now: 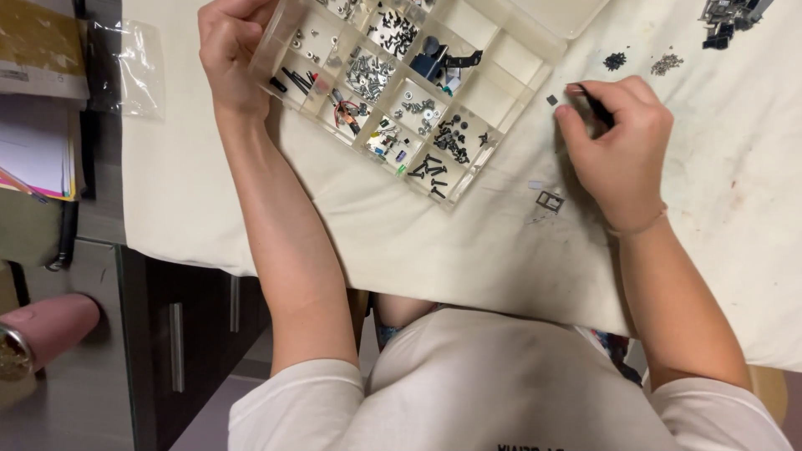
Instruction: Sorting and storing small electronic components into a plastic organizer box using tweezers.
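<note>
The clear plastic compartment box [401, 92] of small screws lies on the white-clothed desk [501, 250]; the left hand [230, 54] grips its near corner. Right of the box, right-hand fingers [585, 104] pinch slim black tweezers [597, 107], apparently picking at a tiny part; the next move calls for fine placement.

Upper left of frame: empty clear plastic bag [125, 67], flat on the dark desk just off the white cloth's edge. Far upper left corner: tan package [38, 38] with a small pale label [12, 75], sitting on a paper stack. No signs or screens.
</note>
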